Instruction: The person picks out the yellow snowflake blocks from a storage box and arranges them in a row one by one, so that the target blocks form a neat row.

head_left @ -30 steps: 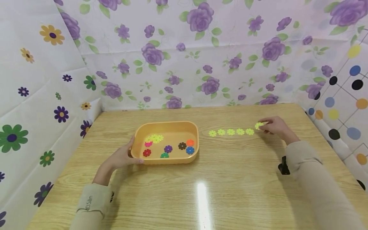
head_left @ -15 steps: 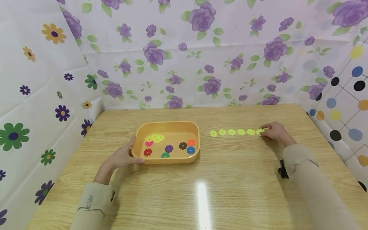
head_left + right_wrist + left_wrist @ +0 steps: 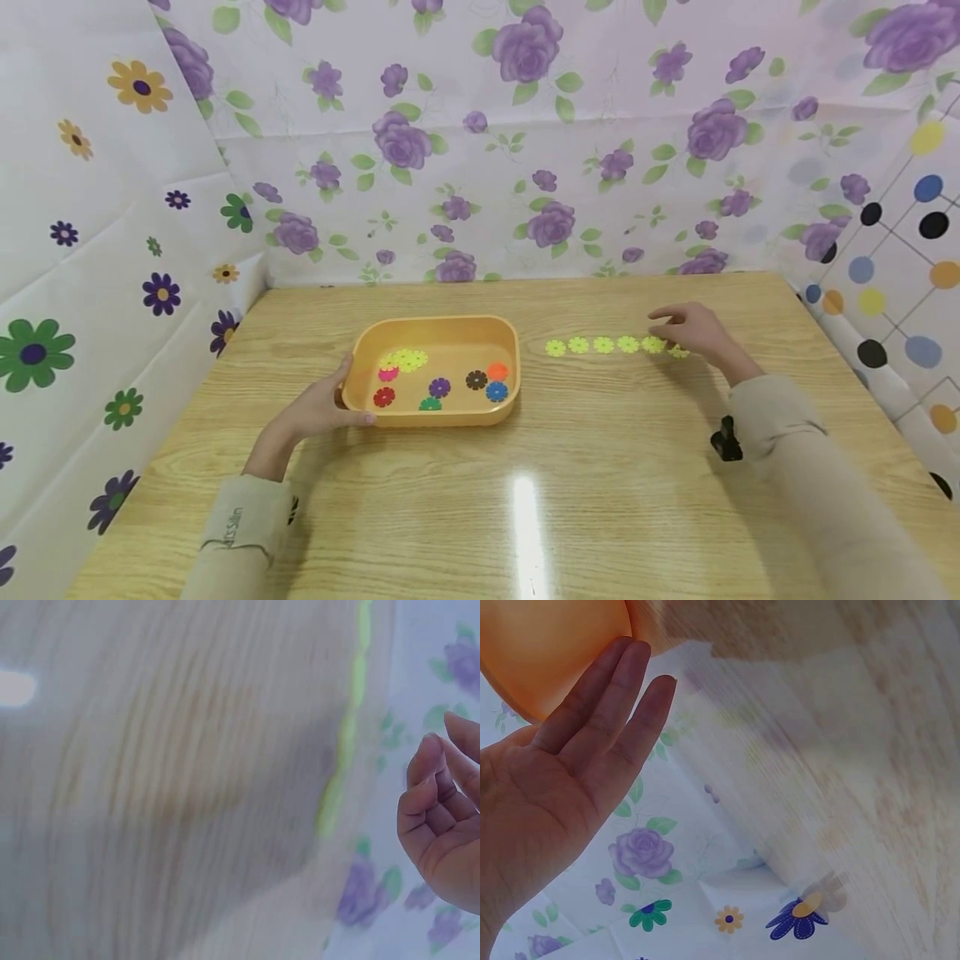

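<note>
My left hand [image 3: 318, 408] grips the left front corner of an orange plastic tray [image 3: 450, 421], thumb along its front wall. In the left wrist view, that hand's fingers [image 3: 604, 712] lie fairly straight against the tray [image 3: 547, 652]. Inside are flower-shaped plastic discs: a yellow-green cluster [image 3: 406, 360] and single ones in other colours. To the tray's right, several yellow-green flower discs [image 3: 603, 345] form a straight row on the table. Over the row's right end hovers my right hand [image 3: 696, 330], holding nothing, partly hiding the last disc [image 3: 678, 352]. In the right wrist view its fingers [image 3: 424, 761] are loosely bent.
A wood-grain table [image 3: 600, 500] carries everything. Behind it hangs a cloth [image 3: 465, 200] with purple flowers, and patterned sheets stand at both sides. A small black object [image 3: 726, 440] shows beside the right sleeve.
My right hand brought a yellow-green disc down to the row's right end and let it go, then rose slightly and moved left over the row. The left hand and tray stayed put.
</note>
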Available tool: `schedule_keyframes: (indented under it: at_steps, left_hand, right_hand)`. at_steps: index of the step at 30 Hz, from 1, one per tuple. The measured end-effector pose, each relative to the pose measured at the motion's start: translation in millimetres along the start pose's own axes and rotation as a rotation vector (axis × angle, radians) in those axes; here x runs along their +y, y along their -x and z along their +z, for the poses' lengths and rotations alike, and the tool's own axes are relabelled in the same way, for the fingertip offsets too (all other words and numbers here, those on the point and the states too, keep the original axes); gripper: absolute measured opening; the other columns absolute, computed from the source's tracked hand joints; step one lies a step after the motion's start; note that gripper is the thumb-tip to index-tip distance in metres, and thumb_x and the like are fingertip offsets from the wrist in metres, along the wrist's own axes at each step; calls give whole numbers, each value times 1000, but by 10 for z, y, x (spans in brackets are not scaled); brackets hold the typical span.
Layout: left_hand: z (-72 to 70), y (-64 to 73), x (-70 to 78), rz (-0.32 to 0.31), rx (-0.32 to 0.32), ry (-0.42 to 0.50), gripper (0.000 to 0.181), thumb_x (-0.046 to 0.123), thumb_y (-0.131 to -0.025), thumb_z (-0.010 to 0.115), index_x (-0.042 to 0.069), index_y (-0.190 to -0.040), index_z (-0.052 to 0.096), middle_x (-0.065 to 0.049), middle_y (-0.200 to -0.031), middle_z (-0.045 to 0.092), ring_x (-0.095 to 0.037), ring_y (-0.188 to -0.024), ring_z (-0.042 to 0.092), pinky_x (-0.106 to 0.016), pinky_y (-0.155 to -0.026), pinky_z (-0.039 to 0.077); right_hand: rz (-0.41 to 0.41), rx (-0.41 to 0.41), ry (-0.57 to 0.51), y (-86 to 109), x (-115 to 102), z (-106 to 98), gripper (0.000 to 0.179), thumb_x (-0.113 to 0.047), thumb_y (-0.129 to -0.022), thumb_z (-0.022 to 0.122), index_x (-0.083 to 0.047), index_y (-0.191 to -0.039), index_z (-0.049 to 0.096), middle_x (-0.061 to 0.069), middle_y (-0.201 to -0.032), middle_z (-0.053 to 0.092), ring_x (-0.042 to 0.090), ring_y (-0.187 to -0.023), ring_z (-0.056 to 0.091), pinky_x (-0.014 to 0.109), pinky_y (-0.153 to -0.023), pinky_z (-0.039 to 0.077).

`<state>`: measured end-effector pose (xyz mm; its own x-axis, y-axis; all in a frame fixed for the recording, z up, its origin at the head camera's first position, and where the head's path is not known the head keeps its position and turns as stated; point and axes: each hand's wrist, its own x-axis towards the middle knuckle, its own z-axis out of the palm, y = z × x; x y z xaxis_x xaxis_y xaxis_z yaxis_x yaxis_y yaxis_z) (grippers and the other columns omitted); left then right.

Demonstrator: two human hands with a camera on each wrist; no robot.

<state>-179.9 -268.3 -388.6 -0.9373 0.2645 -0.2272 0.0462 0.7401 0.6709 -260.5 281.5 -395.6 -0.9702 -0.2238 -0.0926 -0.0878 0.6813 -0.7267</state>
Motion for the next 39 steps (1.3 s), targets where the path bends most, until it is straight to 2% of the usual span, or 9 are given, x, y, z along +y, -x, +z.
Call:
schedule_keyframes:
  at_steps: [5,12,20,24,27,31,39]
  left_hand:
    - [-2,3,5,4,-1,12,117,41,-70,76,-1,-144,-5,-30,-142,22,-32,-109,51,-48,-97,35]
    - [-9,-10,25,-2,-5,12,118,42,-70,76,-1,-143,-5,-30,-144,18,-34,-113,48,-49,-98,33]
    - [-1,-6,-10,27,4,20,117,39,-70,77,1,-144,-5,-31,-140,27,-30,-103,55,-47,-93,39]
    - [4,2,-7,27,7,16,117,40,-70,77,0,-144,-5,-31,-139,29,-30,-102,56,-47,-93,39]
    - [-1,7,7,24,6,12,116,39,-70,77,0,-144,-5,-31,-138,30,-30,-103,56,-48,-94,39]
    - [-3,6,17,29,4,13,116,38,-71,76,-1,-144,-4,-31,-140,27,-30,-105,54,-48,-95,38]
    - [13,2,5,47,1,5,115,39,-72,76,-1,-144,-5,-31,-142,23,-31,-106,54,-47,-95,38]
  right_hand:
    - [-46,-10,-66,-94,-189,168,42,-19,-91,55,4,-126,50,26,-97,62,37,-80,59,47,-69,48]
    - [-103,-35,-171,-196,-513,433,40,-21,-90,57,1,-124,53,26,-95,62,41,-80,57,48,-67,47]
    - [-138,-57,-255,-296,-897,768,33,-20,-89,59,-3,-117,59,26,-92,61,42,-81,57,42,-63,47]
    - [-165,-67,-266,-350,-1095,932,30,-18,-88,61,-3,-114,61,17,-84,64,41,-79,58,43,-64,47]
    - [-188,-77,-279,-385,-1234,1055,30,-17,-87,63,-2,-113,62,12,-81,64,41,-79,59,38,-61,48]
    - [-211,-95,-309,-419,-1383,1211,31,-13,-85,64,0,-113,61,17,-84,65,39,-76,60,35,-58,47]
    - [-231,-119,-343,-464,-1620,1485,31,-12,-85,63,3,-112,61,20,-90,64,40,-81,61,50,-70,48]
